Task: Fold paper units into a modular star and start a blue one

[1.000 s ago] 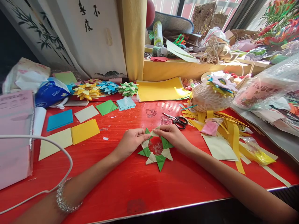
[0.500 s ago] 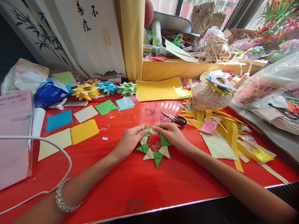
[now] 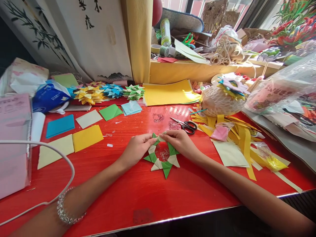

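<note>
Green-and-cream paper star (image 3: pixel 163 158), nudged slightly leftward on the tabletop (image 3: pixel 138 194), stays pinched at its 12 o'clock by your left hand (image 3: pixel 137 148) and right hand (image 3: pixel 180 141).

Silver beaded bracelet (image 3: pixel 64 210), bare forearms
</note>
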`<state>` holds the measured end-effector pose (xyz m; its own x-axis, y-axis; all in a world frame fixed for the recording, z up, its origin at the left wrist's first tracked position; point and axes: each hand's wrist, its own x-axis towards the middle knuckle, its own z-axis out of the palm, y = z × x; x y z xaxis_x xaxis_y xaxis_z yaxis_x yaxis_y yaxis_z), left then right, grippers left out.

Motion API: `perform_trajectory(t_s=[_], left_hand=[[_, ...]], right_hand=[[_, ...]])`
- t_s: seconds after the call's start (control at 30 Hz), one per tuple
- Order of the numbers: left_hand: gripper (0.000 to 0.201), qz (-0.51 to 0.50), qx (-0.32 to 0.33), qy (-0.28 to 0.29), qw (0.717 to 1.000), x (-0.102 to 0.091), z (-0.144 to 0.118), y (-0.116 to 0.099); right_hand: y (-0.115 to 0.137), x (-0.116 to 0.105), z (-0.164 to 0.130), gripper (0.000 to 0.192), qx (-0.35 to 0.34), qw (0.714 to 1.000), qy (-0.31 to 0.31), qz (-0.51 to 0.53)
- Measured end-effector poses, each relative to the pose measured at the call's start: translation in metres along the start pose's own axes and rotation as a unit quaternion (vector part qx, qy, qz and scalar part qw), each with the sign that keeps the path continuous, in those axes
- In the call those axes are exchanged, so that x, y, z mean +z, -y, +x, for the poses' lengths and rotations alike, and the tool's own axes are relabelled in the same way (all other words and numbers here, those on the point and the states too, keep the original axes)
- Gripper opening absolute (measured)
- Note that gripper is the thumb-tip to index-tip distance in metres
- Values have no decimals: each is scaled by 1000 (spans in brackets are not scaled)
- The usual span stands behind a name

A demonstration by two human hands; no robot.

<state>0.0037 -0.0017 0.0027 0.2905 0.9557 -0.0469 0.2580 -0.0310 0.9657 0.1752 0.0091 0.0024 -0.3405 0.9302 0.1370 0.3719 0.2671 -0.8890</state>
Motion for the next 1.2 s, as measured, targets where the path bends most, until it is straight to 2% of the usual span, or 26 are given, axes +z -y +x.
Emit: perform_trajectory(t_s=[0.13, 0.23, 0.37, 0.47, 0.73, 0.93, 1.2], left_hand=[[28, -70, -2, 11, 997, -1, 0, -1], [29, -142, 0, -38, 989, -3, 0, -3], [28, -174, 22, -101, 979, -6, 1, -5], [26, -173, 32, -96, 980, -7, 0, -6], [25, -110, 56, -93, 988, -5, 0, -10], [16, -161, 65, -51, 984, -9, 4, -6], [11, -173, 65, -44, 982, -12, 6, -6]], right_hand=[[2, -6, 5, 38, 16, 999, -15, 50], [6, -15, 7, 39, 59, 991, -44, 109], [9, -19, 6, 33, 91, 983, 16, 159], [10, -16, 4, 30, 67, 981, 19, 179], [13, -13, -1, 29, -1, 994, -24, 106], [10, -10, -5, 22, -61, 992, -36, 106], [10, -10, -7, 22, -94, 994, -32, 50]])
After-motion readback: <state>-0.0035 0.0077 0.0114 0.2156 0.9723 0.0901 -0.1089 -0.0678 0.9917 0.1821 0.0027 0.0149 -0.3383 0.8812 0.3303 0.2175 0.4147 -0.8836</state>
